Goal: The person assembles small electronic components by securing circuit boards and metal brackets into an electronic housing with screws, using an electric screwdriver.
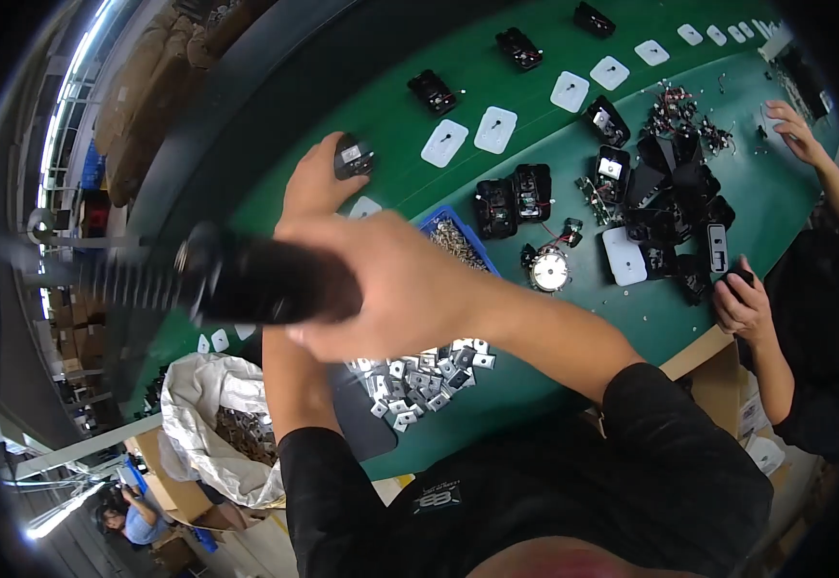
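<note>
My right hand (pixel 390 284) is wrapped around a black power screwdriver (pixel 265 279), blurred by motion, with a coiled spring-like part running off to the left. Beyond it, my left hand (pixel 315 181) grips a small rounded black housing (pixel 354 159) with a pale plate inside, over the green belt. My right hand and the tool cover part of my left forearm. Beside my right wrist is a blue bin (pixel 489 258) of small screws. Below that wrist lies a heap of small silver metal plates (pixel 429 385), partly on a dark mat (pixel 361 424).
Several white pads (pixel 444 143) and black housings (pixel 432 91) line the green belt (pixel 381 106). Two open black housings (pixel 496 209) and a round white disc (pixel 548 271) stand right of the bin. A co-worker's hands (pixel 742 306) work by piled black parts. A white sack (pixel 198 395) stands lower left.
</note>
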The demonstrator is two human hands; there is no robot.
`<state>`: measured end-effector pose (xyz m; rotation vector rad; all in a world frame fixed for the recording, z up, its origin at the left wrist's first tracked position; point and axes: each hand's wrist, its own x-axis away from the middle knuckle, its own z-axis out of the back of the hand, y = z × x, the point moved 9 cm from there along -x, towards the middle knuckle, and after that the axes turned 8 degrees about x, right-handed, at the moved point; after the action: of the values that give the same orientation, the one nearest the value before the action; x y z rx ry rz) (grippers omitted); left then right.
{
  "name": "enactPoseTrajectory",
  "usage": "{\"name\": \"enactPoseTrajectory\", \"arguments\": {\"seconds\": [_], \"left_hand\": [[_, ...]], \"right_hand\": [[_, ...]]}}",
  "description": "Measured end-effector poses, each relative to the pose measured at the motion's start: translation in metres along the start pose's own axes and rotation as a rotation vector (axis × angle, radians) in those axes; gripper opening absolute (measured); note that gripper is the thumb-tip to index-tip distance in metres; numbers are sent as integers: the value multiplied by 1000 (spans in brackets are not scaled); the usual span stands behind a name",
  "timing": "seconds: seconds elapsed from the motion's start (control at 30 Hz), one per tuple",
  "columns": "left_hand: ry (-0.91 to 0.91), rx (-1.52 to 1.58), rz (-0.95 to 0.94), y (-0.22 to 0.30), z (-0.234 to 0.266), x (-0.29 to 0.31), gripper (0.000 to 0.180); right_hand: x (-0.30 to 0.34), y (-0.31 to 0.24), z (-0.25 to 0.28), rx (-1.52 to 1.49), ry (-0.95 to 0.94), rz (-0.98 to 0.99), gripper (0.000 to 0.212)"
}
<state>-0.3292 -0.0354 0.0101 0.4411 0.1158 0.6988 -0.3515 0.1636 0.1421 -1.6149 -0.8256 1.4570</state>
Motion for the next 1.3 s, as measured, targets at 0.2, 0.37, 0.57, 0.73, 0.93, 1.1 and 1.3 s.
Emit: {"name": "enactPoseTrajectory", "arguments": {"seconds": [0.2,0.37,0.57,0.73,0.93,1.1,1.3], "left_hand": [[122,-222,-196,40,3,-15,95],[113,-98,-432,86,-44,-73,100],[115,-114,-529,108,-45,-79,48],[306,74,-398,88,24,-6,66],[418,740,-18,-2,53,178,70],[457,99,157,-24,60,314,74],[223,112,252,-36,11,349,76]], "right_hand": [[4,-3,-4,-50,-100,-73,46],[0,-2,3,-26,-2,-8,44],[0,-6,-18,73,23,42,44],[8,-3,-22,175,76,23,40],[14,18,-8,238,146,-14,35],[-4,26,1,247,212,-103,32],[1,15,28,73,283,-99,42]]}}
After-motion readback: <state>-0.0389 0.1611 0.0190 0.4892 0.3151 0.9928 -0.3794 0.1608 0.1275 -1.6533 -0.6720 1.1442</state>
